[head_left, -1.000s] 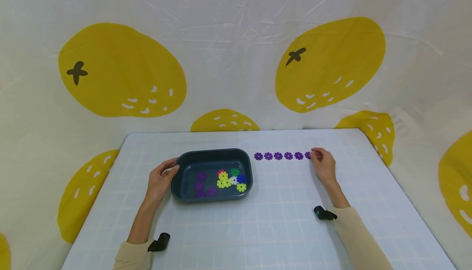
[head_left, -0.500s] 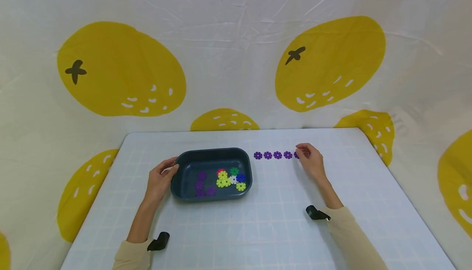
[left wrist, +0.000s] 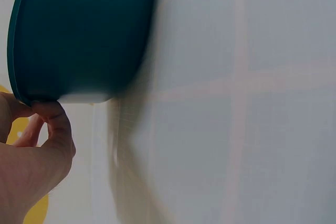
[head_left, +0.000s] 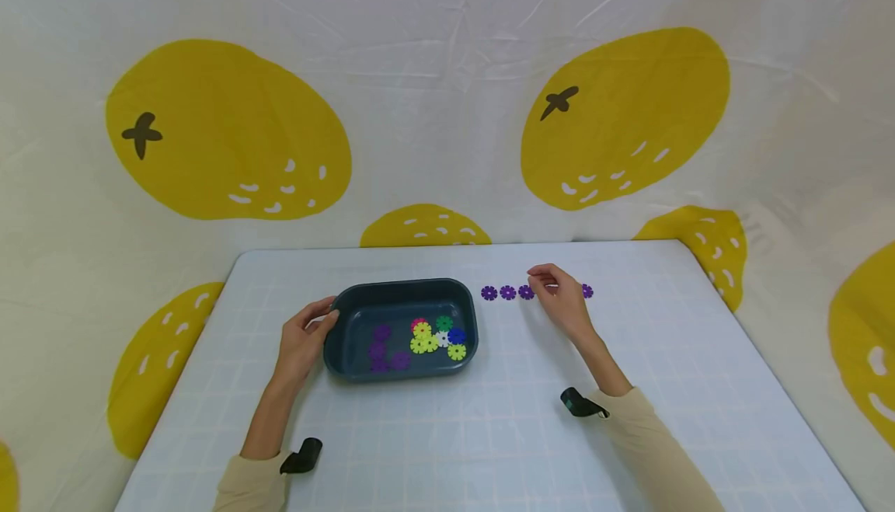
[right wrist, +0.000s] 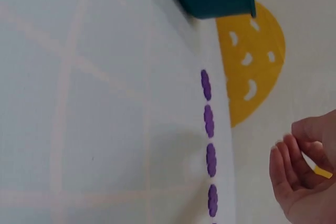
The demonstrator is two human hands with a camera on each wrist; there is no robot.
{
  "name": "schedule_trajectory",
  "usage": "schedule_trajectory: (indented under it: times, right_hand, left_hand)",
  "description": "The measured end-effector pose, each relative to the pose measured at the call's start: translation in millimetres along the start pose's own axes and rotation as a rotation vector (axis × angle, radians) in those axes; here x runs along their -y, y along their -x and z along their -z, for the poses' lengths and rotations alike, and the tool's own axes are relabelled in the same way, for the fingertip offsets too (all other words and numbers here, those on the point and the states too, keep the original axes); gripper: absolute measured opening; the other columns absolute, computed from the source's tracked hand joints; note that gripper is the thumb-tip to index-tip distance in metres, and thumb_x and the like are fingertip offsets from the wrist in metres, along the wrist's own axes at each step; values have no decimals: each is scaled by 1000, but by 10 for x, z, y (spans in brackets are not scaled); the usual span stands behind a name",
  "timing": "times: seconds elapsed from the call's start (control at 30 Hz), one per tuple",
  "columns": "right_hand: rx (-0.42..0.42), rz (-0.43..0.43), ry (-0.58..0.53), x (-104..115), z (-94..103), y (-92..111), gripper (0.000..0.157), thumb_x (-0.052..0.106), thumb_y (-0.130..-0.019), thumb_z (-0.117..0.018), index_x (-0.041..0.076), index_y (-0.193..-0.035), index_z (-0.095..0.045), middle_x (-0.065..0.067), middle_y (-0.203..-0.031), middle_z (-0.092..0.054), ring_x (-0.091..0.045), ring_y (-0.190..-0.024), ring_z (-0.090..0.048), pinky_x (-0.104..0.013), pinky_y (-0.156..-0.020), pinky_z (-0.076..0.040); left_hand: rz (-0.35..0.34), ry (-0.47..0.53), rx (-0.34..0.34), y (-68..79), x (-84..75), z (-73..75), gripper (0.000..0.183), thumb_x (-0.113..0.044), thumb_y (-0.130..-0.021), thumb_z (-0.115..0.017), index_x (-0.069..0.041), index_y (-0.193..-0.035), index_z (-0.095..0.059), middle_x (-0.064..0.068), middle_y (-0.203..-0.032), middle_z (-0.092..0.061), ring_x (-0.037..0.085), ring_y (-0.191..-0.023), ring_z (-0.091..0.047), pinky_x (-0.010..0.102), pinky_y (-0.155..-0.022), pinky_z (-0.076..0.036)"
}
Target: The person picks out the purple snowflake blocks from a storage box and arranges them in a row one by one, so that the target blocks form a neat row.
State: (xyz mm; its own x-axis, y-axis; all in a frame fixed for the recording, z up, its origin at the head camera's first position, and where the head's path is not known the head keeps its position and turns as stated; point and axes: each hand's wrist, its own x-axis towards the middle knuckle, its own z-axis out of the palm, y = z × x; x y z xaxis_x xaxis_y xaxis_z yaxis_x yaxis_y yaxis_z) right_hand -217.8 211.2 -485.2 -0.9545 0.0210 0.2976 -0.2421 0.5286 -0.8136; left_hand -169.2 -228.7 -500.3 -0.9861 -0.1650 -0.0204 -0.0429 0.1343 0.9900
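Note:
My left hand (head_left: 302, 345) pinches the left rim of a dark blue-green plastic basin (head_left: 363, 314), thumb and fingers at the edge. In the left wrist view, the fingers (left wrist: 55, 124) grip the basin's rim from below. Purple flower-shaped discs (head_left: 489, 293) lie in a straight row right of the basin. Over that row hovers my right hand (head_left: 565, 304), loosely bent with thumb and index close together; it hides part of the row. In the right wrist view, several purple discs (right wrist: 209, 121) lie on the table, and nothing shows between the fingertips (right wrist: 297, 129).
Inside the basin are purple discs (head_left: 401, 360) on the left and a mixed cluster of yellow discs (head_left: 423, 343), with red, green, white and blue ones, on the right. The table (head_left: 419, 450) has a pale gridded cloth; a yellow-patterned curtain (head_left: 433, 108) stands behind it.
My right hand has moved left along the row, from the far right disc toward the middle, uncovering the disc at the right end. My left hand stays on the basin's rim.

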Motion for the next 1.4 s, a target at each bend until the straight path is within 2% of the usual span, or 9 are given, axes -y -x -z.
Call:
schedule_trajectory:
  times: [0.17,0.3,0.47,0.6,0.8,1.17,1.4]
  right_hand:
    - [52,27,-2,191,-132,-1,18,12,-101,-67,-1,-115,-69,-15,-106,-70,-28,-100,-66,-33,-89,-55]
    - [100,12,-4,335,-250,1,19,15,-102,-67,4,-117,-69,-11,-109,-70,-25,-104,-66,-39,-95,-55]
    - [153,10,-30,480,-413,3,19,15,-101,-68,6,-117,-69,-8,-109,-70,-23,-104,-65,-38,-97,-54]
    - [189,51,-58,575,-536,14,18,14,-101,-68,6,-117,-69,-8,-108,-70,-22,-103,-65,-38,-96,-55]
    - [251,138,-104,688,-720,48,17,10,-100,-68,2,-116,-69,-10,-107,-70,-23,-98,-65,-40,-92,-56]
    - [354,308,-107,747,-1042,134,17,4,-99,-68,-4,-115,-68,-11,-104,-68,-20,-90,-64,-30,-83,-57]
    - [423,410,-103,803,-1164,182,18,0,-98,-67,-6,-116,-67,-14,-106,-67,-24,-92,-67,-29,-83,-56]
  left_hand:
    - [-7,14,0,-9,-4,1,42,-14,-101,-68,1,-140,-61,15,-126,-55,3,-88,-64,13,-74,-48]
    - [-4,16,-6,-10,-13,3,42,-14,-101,-68,1,-140,-61,13,-123,-56,3,-87,-64,13,-74,-48]
    - [1,11,-13,-4,-23,2,42,-14,-101,-68,1,-139,-61,14,-124,-56,3,-87,-64,12,-75,-48]
    - [1,10,-16,-1,-25,3,42,-14,-101,-68,1,-140,-61,16,-126,-56,2,-88,-64,12,-77,-48]
    - [7,11,-16,4,-16,13,42,-14,-101,-68,1,-140,-61,16,-128,-56,2,-89,-64,11,-78,-48]
    - [9,7,-10,10,-9,12,42,-14,-101,-67,1,-140,-61,18,-129,-55,4,-91,-64,11,-80,-48]
    - [5,5,-6,-4,-6,-9,42,-15,-102,-67,1,-140,-61,18,-129,-56,5,-92,-65,11,-81,-48]
